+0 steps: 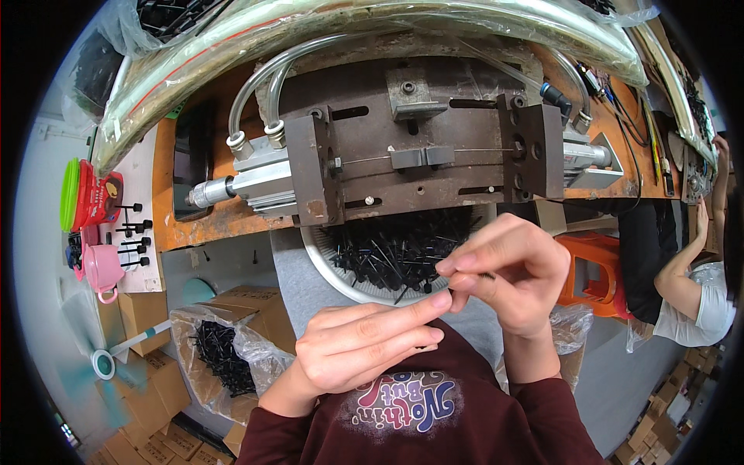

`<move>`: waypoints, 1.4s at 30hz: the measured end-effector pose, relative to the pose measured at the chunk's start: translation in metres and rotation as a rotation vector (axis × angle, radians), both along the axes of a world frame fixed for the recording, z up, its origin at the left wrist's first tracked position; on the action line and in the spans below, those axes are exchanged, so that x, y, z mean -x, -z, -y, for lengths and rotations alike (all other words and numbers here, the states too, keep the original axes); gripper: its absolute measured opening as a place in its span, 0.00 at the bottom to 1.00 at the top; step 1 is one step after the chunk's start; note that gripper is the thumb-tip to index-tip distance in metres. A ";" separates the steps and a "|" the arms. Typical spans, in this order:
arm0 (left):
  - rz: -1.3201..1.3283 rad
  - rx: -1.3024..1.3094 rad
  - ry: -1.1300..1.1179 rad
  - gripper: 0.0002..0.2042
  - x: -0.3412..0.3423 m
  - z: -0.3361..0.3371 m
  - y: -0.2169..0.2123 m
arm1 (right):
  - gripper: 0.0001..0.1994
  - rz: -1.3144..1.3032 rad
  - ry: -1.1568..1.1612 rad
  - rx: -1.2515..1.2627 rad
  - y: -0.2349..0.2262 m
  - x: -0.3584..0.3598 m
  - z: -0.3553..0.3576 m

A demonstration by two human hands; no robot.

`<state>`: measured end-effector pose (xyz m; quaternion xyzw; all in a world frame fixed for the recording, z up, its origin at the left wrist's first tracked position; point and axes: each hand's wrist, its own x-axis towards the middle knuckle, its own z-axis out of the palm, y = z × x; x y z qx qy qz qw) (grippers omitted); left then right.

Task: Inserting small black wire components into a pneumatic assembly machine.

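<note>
My left hand (364, 341) is closed, its fingers pressed together and pointing right, just in front of my chest. A little dark material shows under its fingertips, too small to name. Meeting it at the fingertips, my right hand (511, 271) pinches with thumb and forefinger; a small dark bit shows there too, its kind unclear. Behind both hands stands a white round basin (316, 267) heaped with thin black parts (387, 252) that have stems. Beyond the basin, a brown metal fixture (364, 190) carries two small grey blocks (422, 158) at its middle, with a thin rod running to each side.
Silver pneumatic cylinders (263, 182) with clear hoses flank the fixture. A lined carton of black parts (221, 356) sits low left, near a fan (103, 363). A pink cup (103, 267) is at the left; an orange stool (593, 267) and another person (697, 302) are at the right.
</note>
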<state>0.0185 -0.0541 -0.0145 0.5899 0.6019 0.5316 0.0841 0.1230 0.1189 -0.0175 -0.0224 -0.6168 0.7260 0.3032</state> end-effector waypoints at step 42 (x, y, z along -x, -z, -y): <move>-0.490 0.268 -0.432 0.12 0.016 -0.057 -0.001 | 0.11 0.224 0.232 -0.861 -0.077 0.057 -0.061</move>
